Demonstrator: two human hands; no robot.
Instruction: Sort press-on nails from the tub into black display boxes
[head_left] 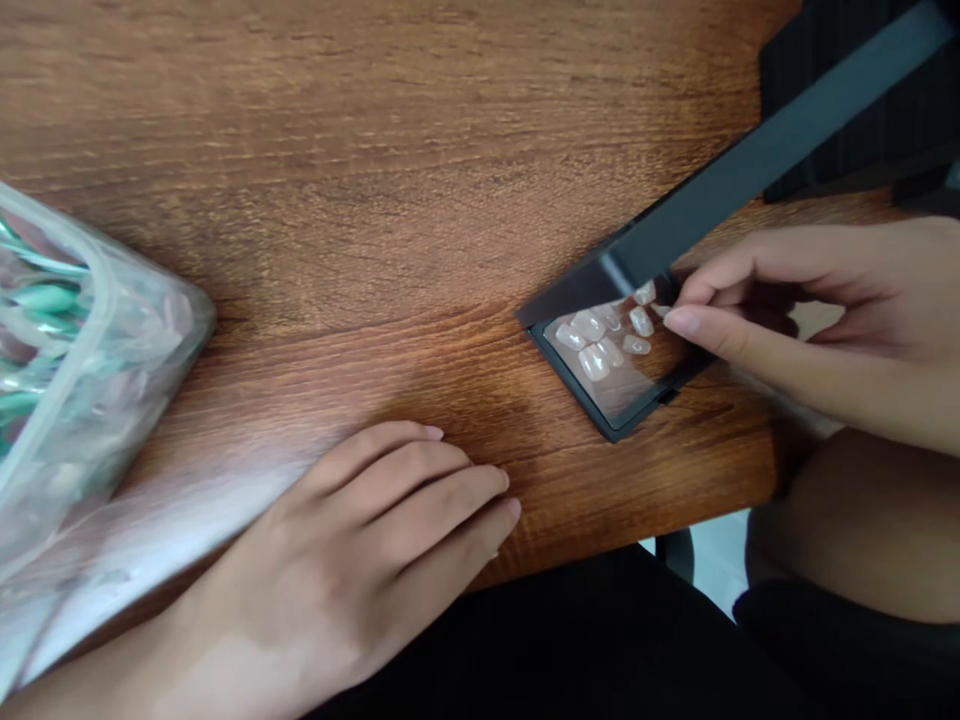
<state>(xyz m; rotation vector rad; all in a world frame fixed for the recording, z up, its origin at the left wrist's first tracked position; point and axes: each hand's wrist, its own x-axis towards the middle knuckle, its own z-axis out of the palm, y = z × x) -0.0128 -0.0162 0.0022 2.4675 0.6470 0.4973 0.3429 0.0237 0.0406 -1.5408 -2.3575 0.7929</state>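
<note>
My left hand [375, 530] lies flat on the wooden table [360, 200] near its front edge, fingers stretched out together, holding nothing. My right hand [810, 310] reaches in from the right, thumb and forefinger pinched at the edge of a small open black case [615, 415]. Several pale pink press-on nails [600, 340] lie inside the case on its clear tray. The case's dark lid [750, 170] stands up and runs toward the upper right. Whether the pinch holds a nail is hidden.
A clear plastic bag [82, 380] with green and pink items lies at the left edge. A black object [862, 90] sits at the top right corner. The table's front edge runs along the bottom, with my legs below it.
</note>
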